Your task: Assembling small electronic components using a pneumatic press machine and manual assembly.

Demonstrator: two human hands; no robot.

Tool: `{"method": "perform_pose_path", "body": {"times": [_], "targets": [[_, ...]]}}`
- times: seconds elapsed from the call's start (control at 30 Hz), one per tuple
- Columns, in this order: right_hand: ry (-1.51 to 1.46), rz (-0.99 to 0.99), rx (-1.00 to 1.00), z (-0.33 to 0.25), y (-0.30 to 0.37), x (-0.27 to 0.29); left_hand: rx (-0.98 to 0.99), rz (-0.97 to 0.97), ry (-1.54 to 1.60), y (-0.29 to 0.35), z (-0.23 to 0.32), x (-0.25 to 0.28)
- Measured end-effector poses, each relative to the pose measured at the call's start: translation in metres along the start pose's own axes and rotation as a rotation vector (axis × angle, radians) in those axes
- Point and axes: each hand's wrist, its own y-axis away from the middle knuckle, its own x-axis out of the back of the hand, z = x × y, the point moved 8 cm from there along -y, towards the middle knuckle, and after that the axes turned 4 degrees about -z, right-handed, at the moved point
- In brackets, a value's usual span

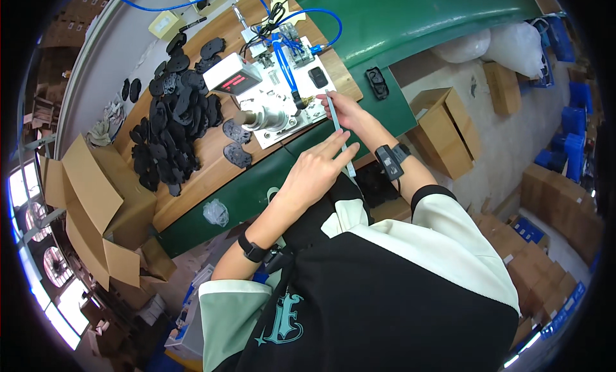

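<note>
A narrow pale grey strip [333, 111] slants down from the workbench edge toward my lap. Near its upper end, the fingers of my right hand [350, 112] are closed on it, beside the white machine plate. My left hand [314, 172] is lower down, back upward, with thumb and index finger on the same strip; its palm is hidden. Just left of my right fingertips, a black-tipped nozzle with blue tubes [287, 70] stands over the small bench machine [264, 136]. A black oval part [317, 77] lies on the plate's far right.
Many black oval parts [168, 131] are heaped on the wooden board left of the machine. A display box [232, 75] with red digits stands behind. A black part [376, 83] rests on the green table [398, 105]. Open cartons [122, 192] flank the bench at left and right [443, 138].
</note>
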Motion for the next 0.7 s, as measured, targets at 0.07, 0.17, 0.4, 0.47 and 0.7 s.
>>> {"method": "perform_pose_path", "body": {"times": [0.07,0.17,0.4,0.47,0.7], "targets": [[0.099,0.055,-0.004,-0.005,-0.018,0.011,0.038,0.056,0.018,-0.011,-0.01,0.001],[0.132,0.03,-0.049,-0.005,-0.035,0.01,0.09,0.072,0.029,-0.027,-0.019,0.006],[0.196,0.039,-0.082,-0.012,-0.045,0.013,0.18,0.103,0.069,-0.047,-0.039,0.009],[0.185,0.088,-0.09,-0.014,-0.045,0.019,0.179,0.093,0.086,-0.049,-0.041,0.005],[0.188,0.045,-0.15,-0.017,-0.036,0.01,0.163,0.089,0.066,-0.054,-0.039,0.003]]}}
